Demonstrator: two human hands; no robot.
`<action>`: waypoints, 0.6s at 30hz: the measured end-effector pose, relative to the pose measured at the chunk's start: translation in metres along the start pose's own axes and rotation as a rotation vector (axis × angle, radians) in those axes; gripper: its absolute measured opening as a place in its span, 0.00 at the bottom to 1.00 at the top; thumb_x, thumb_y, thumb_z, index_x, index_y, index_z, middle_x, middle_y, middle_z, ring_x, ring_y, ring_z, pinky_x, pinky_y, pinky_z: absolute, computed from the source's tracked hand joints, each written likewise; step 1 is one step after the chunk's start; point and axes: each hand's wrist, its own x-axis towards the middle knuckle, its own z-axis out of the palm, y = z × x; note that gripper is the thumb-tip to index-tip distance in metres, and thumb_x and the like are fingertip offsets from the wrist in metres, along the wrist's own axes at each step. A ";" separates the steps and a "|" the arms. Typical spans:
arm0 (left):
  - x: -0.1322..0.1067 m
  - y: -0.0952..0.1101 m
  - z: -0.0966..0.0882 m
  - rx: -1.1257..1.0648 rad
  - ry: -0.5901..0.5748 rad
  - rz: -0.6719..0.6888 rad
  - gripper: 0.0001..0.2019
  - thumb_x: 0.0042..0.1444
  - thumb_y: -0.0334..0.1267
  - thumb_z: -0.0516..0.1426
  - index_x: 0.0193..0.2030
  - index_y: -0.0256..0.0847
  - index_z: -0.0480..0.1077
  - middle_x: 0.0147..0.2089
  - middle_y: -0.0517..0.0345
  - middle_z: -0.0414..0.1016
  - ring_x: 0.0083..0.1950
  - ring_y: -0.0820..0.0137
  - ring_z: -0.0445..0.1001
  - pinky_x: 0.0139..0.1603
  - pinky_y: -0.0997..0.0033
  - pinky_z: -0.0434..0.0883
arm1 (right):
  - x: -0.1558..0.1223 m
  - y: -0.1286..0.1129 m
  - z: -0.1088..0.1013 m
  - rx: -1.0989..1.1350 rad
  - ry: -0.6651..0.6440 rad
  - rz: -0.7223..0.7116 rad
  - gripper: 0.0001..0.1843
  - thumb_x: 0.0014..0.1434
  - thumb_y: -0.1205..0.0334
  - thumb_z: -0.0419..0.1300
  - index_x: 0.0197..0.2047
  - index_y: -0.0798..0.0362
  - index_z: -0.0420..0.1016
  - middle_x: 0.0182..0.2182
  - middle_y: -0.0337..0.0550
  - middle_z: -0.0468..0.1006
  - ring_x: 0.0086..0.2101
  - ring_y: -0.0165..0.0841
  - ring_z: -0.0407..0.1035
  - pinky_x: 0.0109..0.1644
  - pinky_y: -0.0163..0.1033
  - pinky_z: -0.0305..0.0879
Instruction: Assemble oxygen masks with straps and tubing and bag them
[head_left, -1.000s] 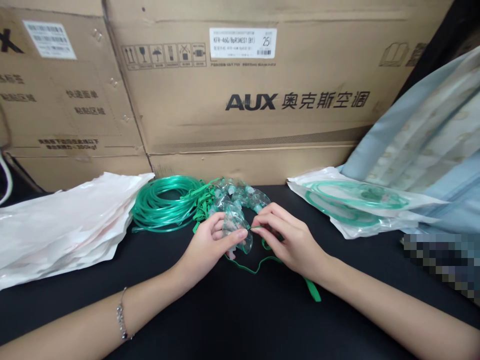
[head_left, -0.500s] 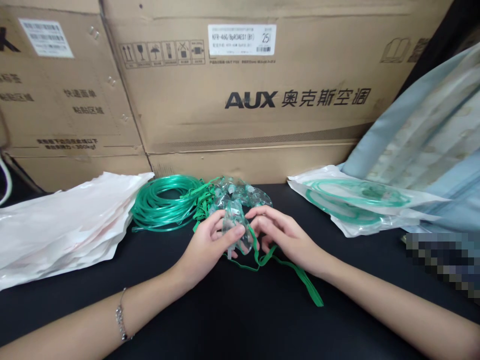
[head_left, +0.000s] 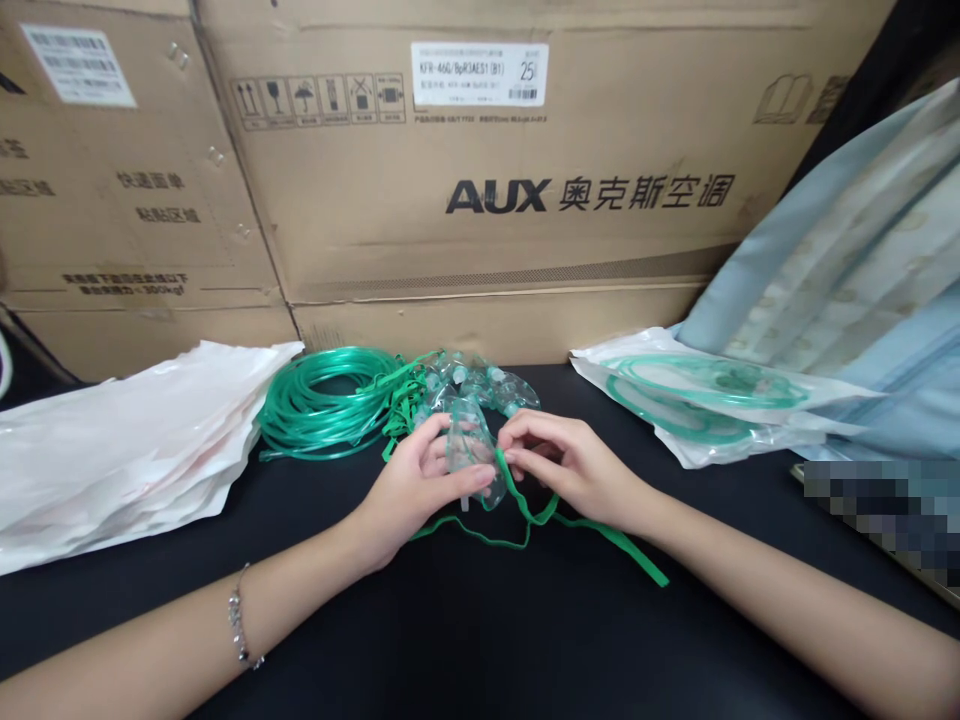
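Observation:
A clear plastic oxygen mask [head_left: 471,440] is gripped in my left hand [head_left: 420,480], thumb in front and fingers around its side. At the mask's right edge, my right hand [head_left: 566,465] pinches a green elastic strap [head_left: 511,485] between thumb and fingertips. The strap loops down below the mask, and one loose end lies out to the right on the black table. Its other part runs left beneath my left hand. Just behind my hands lies a pile of more clear masks [head_left: 517,390], with bunched green straps [head_left: 405,395] at its left.
Coiled green tubing [head_left: 300,410] lies left of the masks, beside a stack of white pouches [head_left: 135,440]. Bagged tubing [head_left: 675,440] rests at the right, near a pixelated flat object [head_left: 877,510]. Large cardboard boxes [head_left: 360,230] stand along the back; light blue fabric [head_left: 847,230] hangs at right.
My right fingers have closed into a pinch on the strap at the mask's edge. The strap's loose end has shifted right, and its left part reaches further left.

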 end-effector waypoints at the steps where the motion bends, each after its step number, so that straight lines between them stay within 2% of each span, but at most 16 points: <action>1: 0.000 0.000 0.000 -0.026 -0.017 -0.002 0.19 0.43 0.32 0.63 0.42 0.38 0.62 0.39 0.55 0.73 0.41 0.68 0.72 0.38 0.70 0.69 | 0.000 -0.001 -0.001 -0.057 0.008 -0.029 0.05 0.58 0.66 0.53 0.31 0.54 0.66 0.26 0.37 0.66 0.24 0.24 0.61 0.24 0.29 0.59; 4: 0.000 0.002 -0.001 -0.052 -0.033 -0.005 0.17 0.44 0.29 0.62 0.41 0.38 0.63 0.40 0.55 0.73 0.40 0.70 0.72 0.38 0.73 0.68 | -0.001 -0.004 -0.002 -0.186 0.013 -0.100 0.05 0.58 0.67 0.52 0.31 0.55 0.67 0.27 0.39 0.68 0.25 0.25 0.60 0.25 0.30 0.59; 9: -0.001 0.003 0.001 -0.084 -0.023 -0.018 0.16 0.44 0.29 0.62 0.40 0.39 0.63 0.36 0.59 0.71 0.29 0.77 0.68 0.25 0.79 0.65 | -0.002 -0.010 0.003 -0.304 0.061 -0.168 0.05 0.58 0.70 0.51 0.32 0.55 0.67 0.27 0.39 0.68 0.25 0.26 0.60 0.25 0.31 0.58; 12: -0.002 0.005 0.001 -0.127 -0.097 -0.052 0.11 0.47 0.31 0.60 0.38 0.38 0.65 0.32 0.60 0.69 0.27 0.78 0.66 0.24 0.78 0.65 | -0.002 -0.008 0.004 -0.360 0.111 -0.211 0.06 0.58 0.71 0.50 0.32 0.55 0.66 0.27 0.41 0.68 0.27 0.27 0.61 0.28 0.32 0.59; 15: -0.004 0.007 -0.002 -0.145 -0.189 -0.098 0.09 0.50 0.33 0.58 0.38 0.37 0.66 0.30 0.59 0.69 0.25 0.78 0.65 0.24 0.78 0.65 | -0.002 -0.001 0.001 -0.418 0.136 -0.185 0.06 0.58 0.71 0.50 0.31 0.55 0.65 0.27 0.41 0.67 0.27 0.28 0.61 0.29 0.33 0.59; 18: -0.002 0.009 -0.005 -0.124 -0.151 -0.066 0.09 0.49 0.32 0.59 0.38 0.38 0.66 0.30 0.60 0.69 0.25 0.78 0.66 0.24 0.78 0.64 | 0.000 0.007 -0.004 -0.476 0.129 -0.114 0.06 0.57 0.71 0.50 0.30 0.54 0.65 0.27 0.41 0.67 0.26 0.28 0.61 0.29 0.33 0.59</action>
